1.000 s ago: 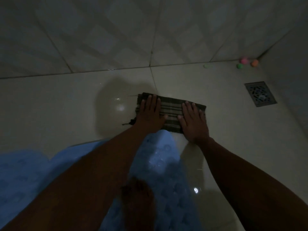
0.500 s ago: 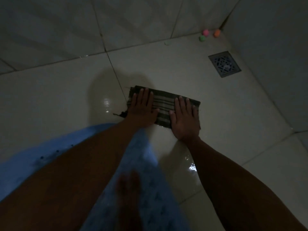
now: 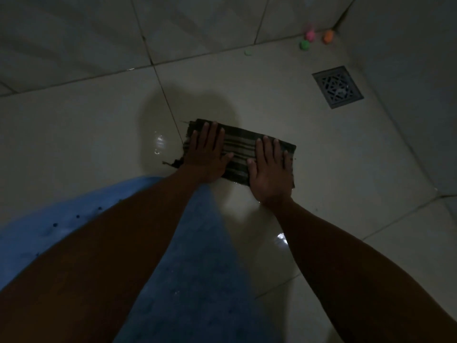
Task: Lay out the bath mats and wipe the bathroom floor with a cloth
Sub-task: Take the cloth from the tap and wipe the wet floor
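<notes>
Striped dark cloth (image 3: 243, 154), folded to a rectangle, lies flat on the pale tile floor (image 3: 333, 157), pinned under both of my palms. Left hand (image 3: 206, 155) presses its left end, fingers straight and slightly spread; right hand (image 3: 268, 173) presses the right end, fingers straight and held close together. Neither hand curls round the fabric. Compared with a second ago, the cloth sits further from the blue bath mat (image 3: 197, 256): then the mat's edge nearly touched its near side, now a band of wet, glossy tile shows between them. The drain grate (image 3: 337, 86) and the small coloured objects (image 3: 309, 39) in the corner have also shifted in the view, so some of the change is probably head motion; in this dim light I cannot separate the two with confidence. My reading: a wiping stroke is under way, pushed away from the mat toward the wall. The mat appears laid out already, though my arms hide much of it. Glare patches suggest water remains on the floor.
</notes>
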